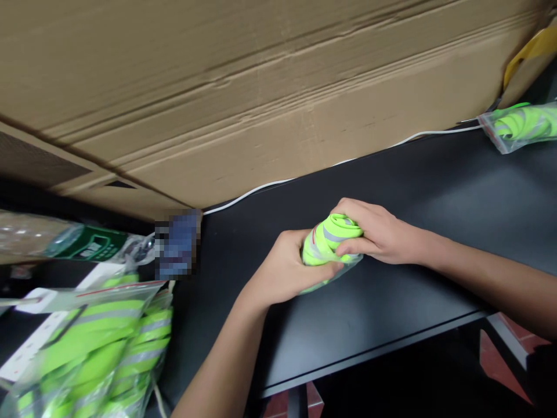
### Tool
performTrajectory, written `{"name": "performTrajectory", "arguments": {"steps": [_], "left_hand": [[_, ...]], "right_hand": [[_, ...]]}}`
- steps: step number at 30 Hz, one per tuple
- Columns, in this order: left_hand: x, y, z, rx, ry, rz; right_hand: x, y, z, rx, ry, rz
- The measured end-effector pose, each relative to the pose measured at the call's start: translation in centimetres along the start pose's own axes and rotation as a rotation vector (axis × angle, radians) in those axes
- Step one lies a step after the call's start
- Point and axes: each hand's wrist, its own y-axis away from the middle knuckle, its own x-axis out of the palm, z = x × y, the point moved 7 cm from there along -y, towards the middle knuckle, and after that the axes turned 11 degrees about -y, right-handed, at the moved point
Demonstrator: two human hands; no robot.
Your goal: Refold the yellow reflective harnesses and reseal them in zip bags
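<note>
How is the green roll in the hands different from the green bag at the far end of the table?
The neon-green reflective roll is held by the left hand and right hand; the bagged bundle lies on the black table. The roll is round and tight; the bundle looks flatter. Both are neon green with grey stripes.

soft, even light falls from above, leaving the cardboard (261, 98) bright and its creases gently shaded. the bench (435, 186) shows a pale sheen toward the right, and only faint shadow lies under the left hand (282, 267) and right hand (378, 232). the green bundle (331, 241) is sharp and vivid, nearly glowing. the bags (91, 348) at lower left smear with blur and catch glare on their plastic. a pixelated patch (176, 244) hides a spot left of centre. wide-angle bending stretches the edges, and the floor (500, 363) sits in deep dark.
</note>
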Motion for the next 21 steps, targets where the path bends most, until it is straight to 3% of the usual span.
{"name": "performTrajectory", "arguments": {"steps": [6,10,16,21], "left_hand": [[0.9,-0.3,1.3,0.000,0.255,0.144],[1.2,-0.3,1.3,0.031,0.386,0.170],[1.3,-0.8,1.8,0.051,0.443,0.098],[1.1,-0.9,2.4,0.060,0.519,0.032]], "right_hand": [[0.4,1.8,0.0,0.040,-0.104,0.183],[0.1,2.0,0.3,0.004,-0.094,0.202],[-0.3,1.6,-0.5,-0.039,-0.059,0.123],[-1.4,1.6,-0.7,-0.138,-0.127,-0.074]]}}
